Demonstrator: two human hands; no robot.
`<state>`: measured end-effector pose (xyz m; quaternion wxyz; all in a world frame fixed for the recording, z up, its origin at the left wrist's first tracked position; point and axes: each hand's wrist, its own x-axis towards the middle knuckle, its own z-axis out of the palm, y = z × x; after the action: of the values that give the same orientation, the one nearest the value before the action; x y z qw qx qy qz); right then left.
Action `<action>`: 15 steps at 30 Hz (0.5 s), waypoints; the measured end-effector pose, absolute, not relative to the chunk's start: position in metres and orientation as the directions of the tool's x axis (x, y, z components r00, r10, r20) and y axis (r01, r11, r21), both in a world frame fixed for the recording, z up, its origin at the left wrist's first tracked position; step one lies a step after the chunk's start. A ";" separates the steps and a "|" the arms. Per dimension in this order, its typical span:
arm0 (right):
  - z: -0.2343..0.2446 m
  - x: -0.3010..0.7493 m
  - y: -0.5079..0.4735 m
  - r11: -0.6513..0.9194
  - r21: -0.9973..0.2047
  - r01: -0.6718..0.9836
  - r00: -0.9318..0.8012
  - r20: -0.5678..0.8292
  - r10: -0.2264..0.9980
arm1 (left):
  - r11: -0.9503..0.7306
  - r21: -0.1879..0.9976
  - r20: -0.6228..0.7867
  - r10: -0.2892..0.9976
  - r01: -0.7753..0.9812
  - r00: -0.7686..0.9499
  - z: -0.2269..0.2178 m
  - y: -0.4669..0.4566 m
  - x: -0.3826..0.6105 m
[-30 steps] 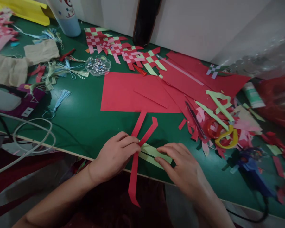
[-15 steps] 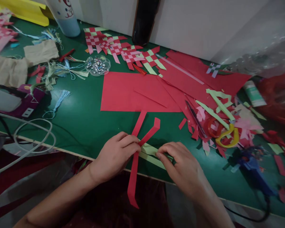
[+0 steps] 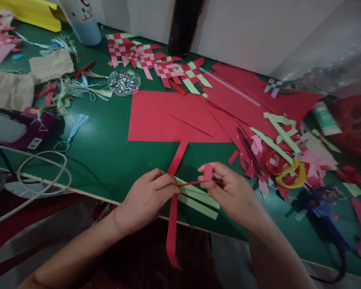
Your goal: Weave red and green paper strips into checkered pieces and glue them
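My left hand (image 3: 152,192) is closed on the place where red and light green paper strips cross, near the table's front edge; its fingers hide the crossing. One red paper strip (image 3: 172,237) runs up toward the red sheet and hangs down over the edge. Two light green paper strips (image 3: 200,200) stretch right from under the fingers, side by side. My right hand (image 3: 225,186) pinches the folded free end of another red strip (image 3: 195,182) and holds it out to the right, above the green strips.
Red paper sheets (image 3: 156,116) lie beyond my hands. Woven paper fish (image 3: 147,58) and a dish of googly eyes (image 3: 124,82) are further back. At right are yellow-handled scissors (image 3: 299,176), paper scraps and a blue glue gun (image 3: 325,216). A white cable (image 3: 67,172) loops at left.
My right hand has let go of the green strip and taken the red strip's free end, pulling it down to the right. My left hand stays in place.
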<state>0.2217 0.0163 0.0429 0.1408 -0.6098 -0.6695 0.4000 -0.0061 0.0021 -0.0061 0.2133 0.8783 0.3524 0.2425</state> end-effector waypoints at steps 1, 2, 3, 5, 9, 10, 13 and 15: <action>0.044 0.222 0.018 -0.058 -0.706 0.706 -0.243 -0.318 0.917 | -0.662 0.543 0.277 0.722 0.516 0.634 -0.006 0.002 -0.006; 0.044 0.222 0.018 -0.028 -0.684 0.729 -0.277 -0.332 0.902 | -0.665 0.540 0.276 0.720 0.517 0.637 -0.006 0.002 -0.006; 0.044 0.222 0.018 0.024 -0.644 0.765 -0.312 -0.337 0.888 | -0.668 0.535 0.276 0.717 0.517 0.640 -0.006 0.002 -0.006; 0.043 0.222 0.015 0.160 -0.547 0.822 -0.379 -0.316 0.869 | -0.672 0.530 0.278 0.715 0.518 0.642 -0.006 0.002 -0.006; 0.036 0.221 0.006 0.306 -0.426 0.851 -0.431 -0.235 0.871 | -0.658 0.558 0.286 0.725 0.506 0.627 -0.003 0.003 -0.004; 0.035 0.221 0.005 0.319 -0.411 0.854 -0.436 -0.231 0.870 | -0.654 0.567 0.288 0.727 0.501 0.624 -0.003 0.003 -0.004; 0.032 0.220 0.003 0.350 -0.382 0.855 -0.453 -0.225 0.863 | -0.658 0.562 0.297 0.725 0.500 0.621 -0.002 0.003 -0.005; 0.033 0.219 0.003 0.356 -0.381 0.853 -0.458 -0.224 0.860 | -0.673 0.543 0.300 0.715 0.503 0.632 -0.003 0.002 -0.006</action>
<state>0.2185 0.0030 0.0335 0.0074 -0.5203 -0.8233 0.2268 -0.0063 0.0021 -0.0029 0.2091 0.8788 0.3463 0.2529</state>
